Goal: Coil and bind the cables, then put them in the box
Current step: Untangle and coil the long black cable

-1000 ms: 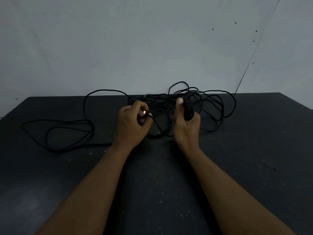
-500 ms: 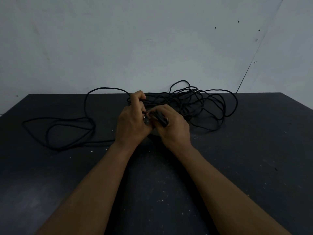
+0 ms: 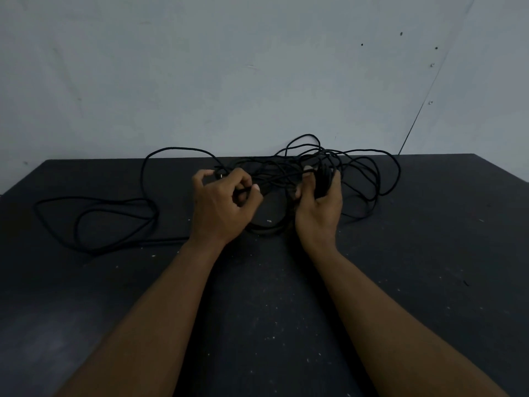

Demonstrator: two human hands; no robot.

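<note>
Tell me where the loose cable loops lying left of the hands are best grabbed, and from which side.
Likely where the cable loops bunch, at the end nearest the left hand, pinched from above: they lie flat on the table, apart from the tangle farther right.

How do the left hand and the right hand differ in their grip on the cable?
The right hand grips a thick bunch of cable turns; the left hand pinches one thin strand. The left hand shows its back, fingers curled; the right hand stands upright, thumb up. Both hold black cable over the table.
</note>
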